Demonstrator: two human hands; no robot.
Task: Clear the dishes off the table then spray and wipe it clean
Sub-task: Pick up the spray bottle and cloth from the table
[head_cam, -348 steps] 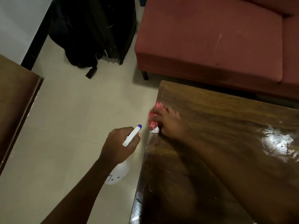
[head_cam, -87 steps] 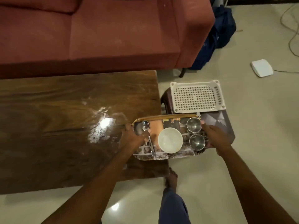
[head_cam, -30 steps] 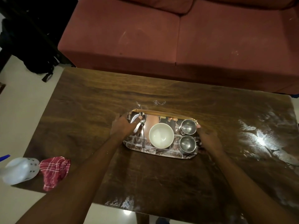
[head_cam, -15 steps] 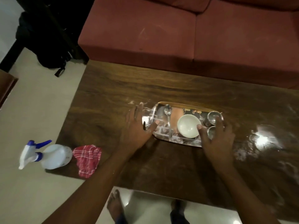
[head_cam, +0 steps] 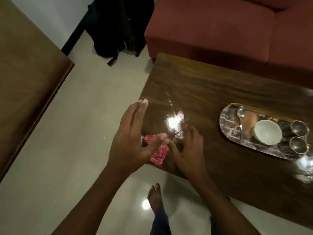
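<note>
A red checked cloth lies crumpled on the near left corner of the dark wooden table. My left hand hovers over its left side, fingers spread, holding nothing. My right hand rests palm down on the table just right of the cloth, its thumb touching the cloth's edge. Farther right stands a shiny oval tray with a white bowl, a spoon and two steel cups. The spray bottle is not visible.
A red sofa runs along the table's far side. A black bag leans by the wall at the back left. A brown wooden surface fills the left. My bare foot stands on the tiled floor.
Both hands have let go of the tray and moved left to the red cloth at the table corner. My view has swung left; the spray bottle is no longer seen.
</note>
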